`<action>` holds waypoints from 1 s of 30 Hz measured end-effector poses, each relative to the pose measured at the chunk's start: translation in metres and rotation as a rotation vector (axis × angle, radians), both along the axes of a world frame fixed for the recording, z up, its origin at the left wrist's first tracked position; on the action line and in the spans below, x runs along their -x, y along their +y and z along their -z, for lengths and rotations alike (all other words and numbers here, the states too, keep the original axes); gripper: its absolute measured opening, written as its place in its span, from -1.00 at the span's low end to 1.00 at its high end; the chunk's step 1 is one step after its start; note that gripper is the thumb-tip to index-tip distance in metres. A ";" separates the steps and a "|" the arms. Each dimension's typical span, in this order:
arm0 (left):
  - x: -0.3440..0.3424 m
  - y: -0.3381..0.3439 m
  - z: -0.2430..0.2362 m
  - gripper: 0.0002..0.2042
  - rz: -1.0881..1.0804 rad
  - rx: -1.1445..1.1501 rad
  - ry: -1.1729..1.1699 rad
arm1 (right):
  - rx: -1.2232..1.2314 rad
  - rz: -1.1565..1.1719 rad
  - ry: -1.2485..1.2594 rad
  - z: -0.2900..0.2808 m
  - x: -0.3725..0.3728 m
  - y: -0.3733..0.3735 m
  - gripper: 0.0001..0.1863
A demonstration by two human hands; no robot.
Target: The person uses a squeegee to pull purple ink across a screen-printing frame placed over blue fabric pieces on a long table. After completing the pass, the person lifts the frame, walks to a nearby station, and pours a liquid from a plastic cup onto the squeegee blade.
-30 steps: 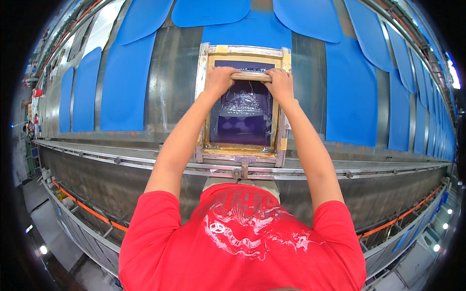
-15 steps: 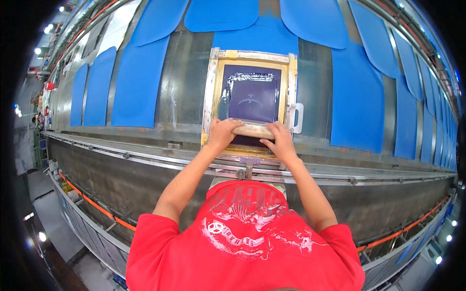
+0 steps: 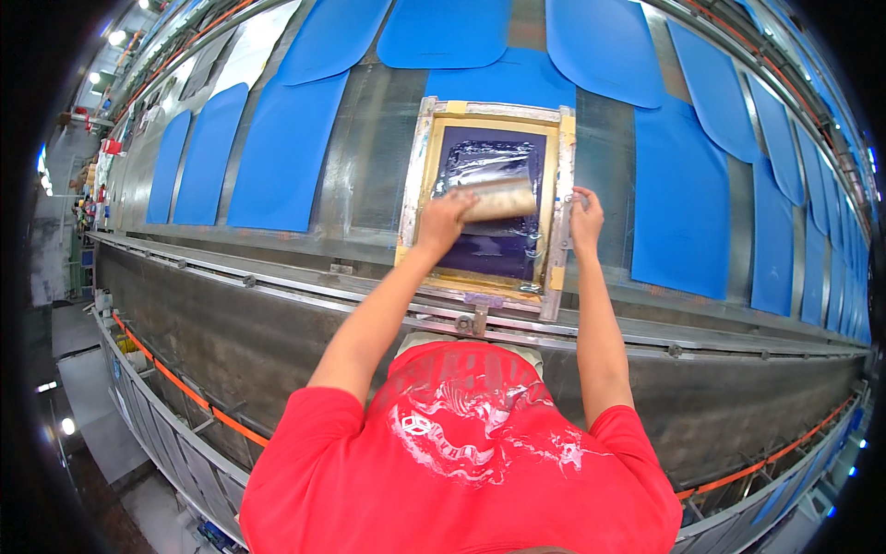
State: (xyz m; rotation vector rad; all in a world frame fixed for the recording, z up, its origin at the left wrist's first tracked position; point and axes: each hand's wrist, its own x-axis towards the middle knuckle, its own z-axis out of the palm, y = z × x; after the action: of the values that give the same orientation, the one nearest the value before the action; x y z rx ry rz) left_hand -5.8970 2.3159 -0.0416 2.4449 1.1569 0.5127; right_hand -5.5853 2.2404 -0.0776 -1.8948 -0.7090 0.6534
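A rectangular screen frame (image 3: 425, 137) with yellow tape along its edges lies on the table, holding a dark purple mesh panel (image 3: 489, 245) with glossy ink on it. My left hand (image 3: 443, 222) is shut on a pale wooden squeegee (image 3: 506, 203), which is blurred and slightly slanted over the middle of the panel. At the frame's right side, outside the panel, my right hand (image 3: 586, 222) has its fingers curled on the frame's edge; the side handle there is hidden by the hand.
Several blue rounded sheets (image 3: 678, 194) lie in rows along the long metal table (image 3: 369, 138). A metal rail (image 3: 231, 268) runs along the near edge, with an orange strip (image 3: 189, 392) lower down.
Both hands held the squeegee and drew it down the panel. Since then my right hand has let go and moved to the frame's right side, while my left lifted the squeegee back up the panel.
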 end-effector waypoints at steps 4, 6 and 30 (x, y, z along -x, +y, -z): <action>0.049 -0.079 -0.016 -0.36 0.073 -0.019 0.008 | -0.021 0.029 -0.164 -0.046 0.017 0.010 -0.83; 0.067 -0.097 -0.020 -0.38 0.058 -0.042 -0.008 | -0.041 0.008 -0.180 -0.062 0.032 0.020 -0.82; 0.061 -0.103 -0.001 -0.62 -0.672 0.020 -0.070 | -0.207 -0.034 0.072 0.041 0.064 -0.008 -0.82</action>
State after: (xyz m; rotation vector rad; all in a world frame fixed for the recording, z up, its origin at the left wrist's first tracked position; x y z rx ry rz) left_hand -5.9578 2.2133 -0.0408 1.9540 1.9352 0.7548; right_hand -5.6489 2.2321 -0.1182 -1.6653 -0.7347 0.6409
